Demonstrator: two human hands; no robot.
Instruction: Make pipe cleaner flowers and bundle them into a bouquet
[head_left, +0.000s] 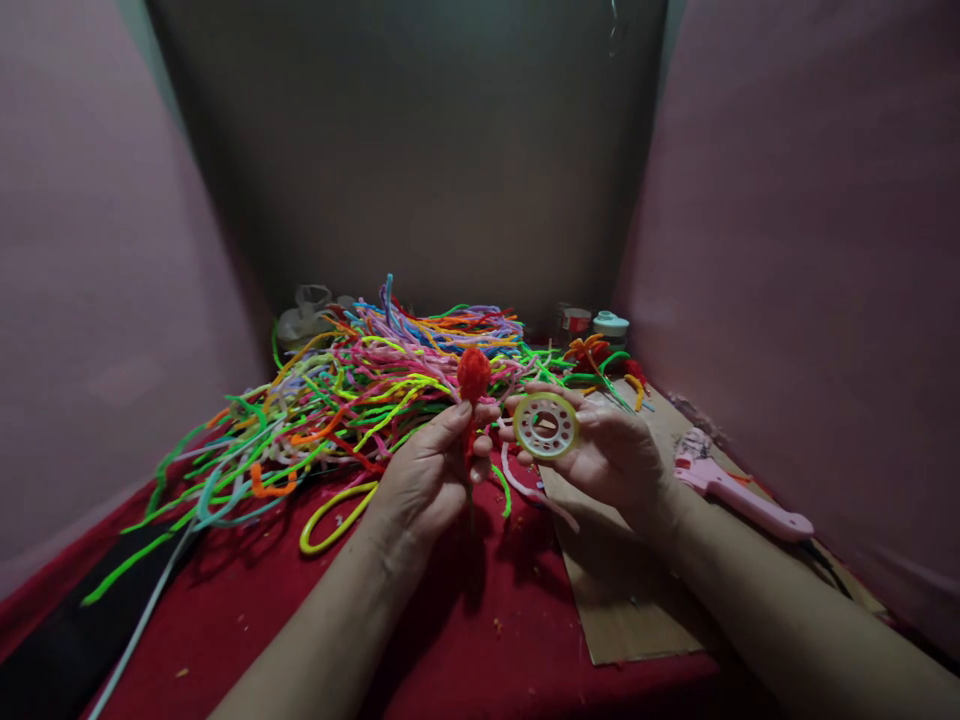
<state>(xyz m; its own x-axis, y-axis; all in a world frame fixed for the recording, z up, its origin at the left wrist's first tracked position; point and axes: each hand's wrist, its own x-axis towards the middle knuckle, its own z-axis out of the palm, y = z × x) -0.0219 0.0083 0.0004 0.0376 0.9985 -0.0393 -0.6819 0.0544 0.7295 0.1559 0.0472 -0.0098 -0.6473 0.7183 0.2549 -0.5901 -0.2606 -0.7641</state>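
Pinched between the thumb and fingers of my left hand point(435, 455) is a red pipe-cleaner flower point(473, 374), held upright with its fuzzy bud on top. Its stem runs down behind my fingers. My right hand point(611, 445) holds a roll of clear yellowish tape point(546, 426) on a white holed core, its flat side facing me. The two hands are close together over the table. Behind them spreads a large pile of many-coloured pipe cleaners point(405, 370).
A pink hot glue gun point(739, 495) lies on a cardboard sheet point(622, 600) at the right. Further back stand a jar with a pale teal lid point(610, 324) and a red can point(576, 320). Red cloth point(510, 640) covers the table. Pink walls point(810, 250) rise on both sides.
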